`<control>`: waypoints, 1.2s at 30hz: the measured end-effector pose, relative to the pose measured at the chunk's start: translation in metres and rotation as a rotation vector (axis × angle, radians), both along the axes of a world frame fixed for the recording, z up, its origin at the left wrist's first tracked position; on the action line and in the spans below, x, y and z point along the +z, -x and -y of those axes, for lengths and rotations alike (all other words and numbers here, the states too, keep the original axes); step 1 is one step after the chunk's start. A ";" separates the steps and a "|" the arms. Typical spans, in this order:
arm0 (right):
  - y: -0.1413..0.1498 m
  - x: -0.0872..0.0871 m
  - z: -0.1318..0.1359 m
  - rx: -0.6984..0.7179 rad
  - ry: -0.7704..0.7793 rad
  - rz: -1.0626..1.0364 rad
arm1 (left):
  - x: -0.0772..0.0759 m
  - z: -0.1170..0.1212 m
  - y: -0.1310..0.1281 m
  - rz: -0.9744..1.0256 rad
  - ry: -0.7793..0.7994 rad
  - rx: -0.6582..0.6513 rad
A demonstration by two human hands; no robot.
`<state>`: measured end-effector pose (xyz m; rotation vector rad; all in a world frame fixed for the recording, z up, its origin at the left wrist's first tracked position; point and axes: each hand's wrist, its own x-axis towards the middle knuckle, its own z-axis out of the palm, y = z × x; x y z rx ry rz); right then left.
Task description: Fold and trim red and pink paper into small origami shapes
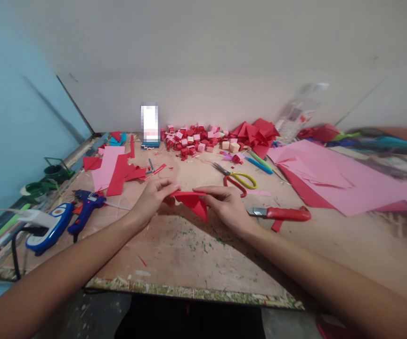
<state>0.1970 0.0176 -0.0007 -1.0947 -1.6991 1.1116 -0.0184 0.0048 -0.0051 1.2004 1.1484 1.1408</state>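
A piece of red paper [194, 205] with a folded top edge is held up above the table, its pointed corner hanging down. My left hand [157, 193] pinches its left end between thumb and fingers. At the right end, my right hand [224, 202] grips the same paper, thumb below the fold and fingers along it. Just beyond my right hand lie scissors [237, 178] with one yellow and one red handle. To the right of that hand rests a red-handled utility knife [284, 213] with its blade out.
Small red and pink paper cubes [196, 139] are heaped against the wall. A blue glue gun [86, 209] and blue power strip [51, 230] lie left. Large pink sheets [352, 179] spread right, near a clear bottle [295, 115]. A phone [150, 123] stands behind.
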 end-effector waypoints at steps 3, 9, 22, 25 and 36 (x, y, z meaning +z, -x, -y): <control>-0.002 -0.001 0.002 0.016 -0.065 0.043 | -0.002 0.001 -0.002 0.021 0.067 -0.088; -0.005 -0.003 0.001 0.025 -0.080 0.009 | -0.004 0.002 -0.002 -0.054 0.023 -0.089; -0.002 -0.005 -0.002 0.095 0.111 0.012 | 0.002 0.011 -0.005 -0.181 -0.085 -0.086; -0.001 -0.005 -0.001 0.107 0.128 0.019 | 0.002 0.011 -0.004 -0.171 -0.107 -0.098; -0.001 -0.003 -0.001 0.126 0.088 0.053 | 0.004 0.011 -0.001 -0.326 -0.272 -0.112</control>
